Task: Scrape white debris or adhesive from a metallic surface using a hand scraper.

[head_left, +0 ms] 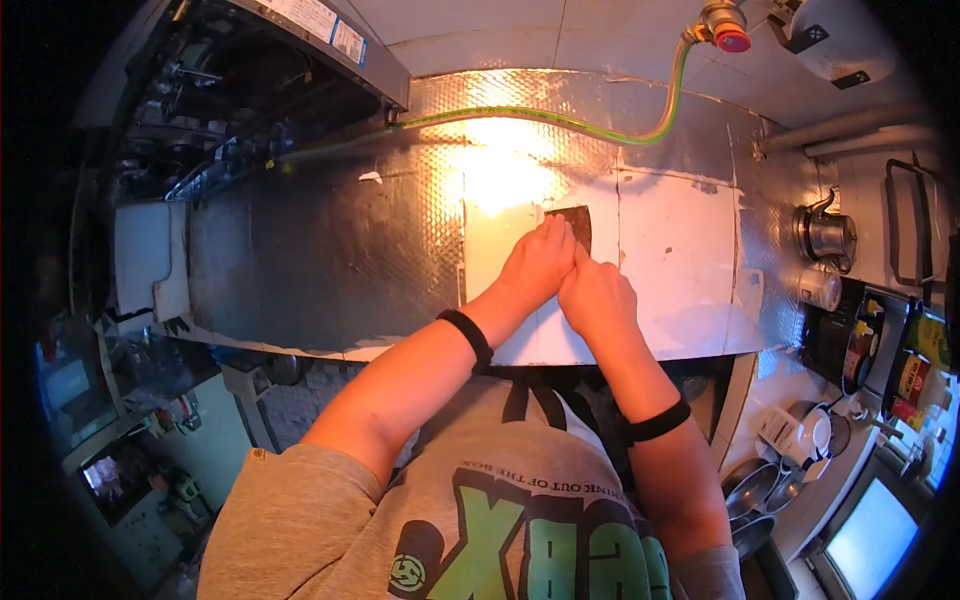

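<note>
A dark brown, flat, straight-edged piece [575, 225] shows just beyond my fingers on the white part of the counter [690, 270]. My left hand [538, 262] is closed, its fingertips pressed together over the piece's near left edge. Against it sits my right hand [600, 295], with fingers curled in and the index finger reaching toward the same piece. The nearer end of the piece is hidden under both hands, so its full shape and kind cannot be made out. Both wrists wear black bands.
A yellow-green hose [540, 118] runs along the back to a valve with a red knob [733, 40]. Dark cooking equipment [200, 120] stands at the far left. On the right are a metal kettle [830, 235], a white-lidded jar [820, 290] and several pans [750, 488].
</note>
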Demonstrator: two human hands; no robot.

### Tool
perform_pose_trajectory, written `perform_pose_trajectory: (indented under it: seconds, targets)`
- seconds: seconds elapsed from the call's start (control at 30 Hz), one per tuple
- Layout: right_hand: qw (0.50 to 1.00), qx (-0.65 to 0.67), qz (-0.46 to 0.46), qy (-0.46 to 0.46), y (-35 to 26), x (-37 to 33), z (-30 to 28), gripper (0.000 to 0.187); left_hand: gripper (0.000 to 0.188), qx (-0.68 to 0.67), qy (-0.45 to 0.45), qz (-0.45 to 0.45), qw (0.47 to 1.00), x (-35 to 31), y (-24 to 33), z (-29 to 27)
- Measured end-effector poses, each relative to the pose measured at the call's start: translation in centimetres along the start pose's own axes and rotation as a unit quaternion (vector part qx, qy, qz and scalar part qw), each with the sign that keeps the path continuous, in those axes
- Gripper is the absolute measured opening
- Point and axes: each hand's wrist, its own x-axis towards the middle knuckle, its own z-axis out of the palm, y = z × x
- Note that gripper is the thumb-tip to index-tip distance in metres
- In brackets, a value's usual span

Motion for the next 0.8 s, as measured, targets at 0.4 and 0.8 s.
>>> perform_pose_trajectory:
  seconds: [0.4, 0.8]
  targets:
    - [0.998, -0.014, 0.034, -0.044, -0.8, 1.2, -0.7, 0.034, 0.035, -0.015, -0.045, 0.014, 0.999, 0.3, -0.6, 0.5]
    - [0.997, -0.007, 0.048, -0.056, -0.9, 0.4, -1.0, 0.034, 0.018, -0.05, -0.034, 0.008, 0.998, -0.1, 0.0, 0.1]
